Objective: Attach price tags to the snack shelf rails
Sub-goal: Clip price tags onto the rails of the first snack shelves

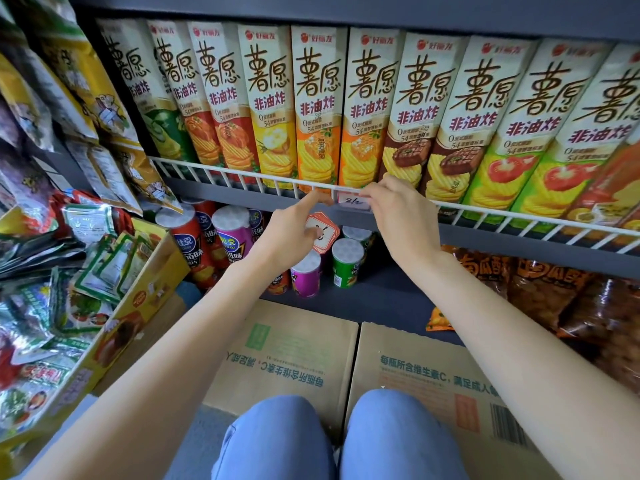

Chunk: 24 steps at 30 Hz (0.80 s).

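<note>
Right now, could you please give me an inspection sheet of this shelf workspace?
Surface: white wire rail fronts the shelf of upright chip boxes.
Job's things: one tag sits at the rail; spare tags are in the left hand.
Clutter: cans on the lower shelf, cartons on the floor.
Grippers: left hand grips the spare tags, forefinger at the rail; right hand pinches the tag at the rail.
Cables: nothing seen.
Surroundings: snack bags hang left; bagged snacks lie lower right.
</note>
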Motion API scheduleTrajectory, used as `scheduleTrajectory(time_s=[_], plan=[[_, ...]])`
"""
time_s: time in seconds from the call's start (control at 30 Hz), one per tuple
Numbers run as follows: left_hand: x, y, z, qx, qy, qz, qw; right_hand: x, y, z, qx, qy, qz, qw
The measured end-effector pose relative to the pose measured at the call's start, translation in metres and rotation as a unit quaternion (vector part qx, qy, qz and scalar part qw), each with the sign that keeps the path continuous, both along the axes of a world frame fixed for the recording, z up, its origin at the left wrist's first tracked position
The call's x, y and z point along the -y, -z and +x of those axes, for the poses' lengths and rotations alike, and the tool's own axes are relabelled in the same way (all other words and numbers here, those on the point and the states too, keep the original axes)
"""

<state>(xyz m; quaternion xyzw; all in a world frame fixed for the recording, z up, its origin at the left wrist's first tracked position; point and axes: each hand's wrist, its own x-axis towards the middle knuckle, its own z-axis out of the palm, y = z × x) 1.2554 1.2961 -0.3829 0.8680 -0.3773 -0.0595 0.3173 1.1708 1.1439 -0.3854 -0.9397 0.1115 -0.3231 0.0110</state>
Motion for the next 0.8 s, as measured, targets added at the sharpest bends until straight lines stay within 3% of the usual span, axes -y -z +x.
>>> scheduleTrajectory(time_s=[0.37, 0.8], plan=[[0.0029, 0.0, 0.0009, -0.011, -0.007, -0.004, 1.0, -0.0084, -0.0113, -0.0047, -0.108, 0.034, -0.1, 0.989], [0.0072, -0.0045, 0.0009, -0.022, -0.009, -0.007, 1.0, -0.0056, -0.0076, -0.0046, -0.102, 0.01, -0.121, 0.987]])
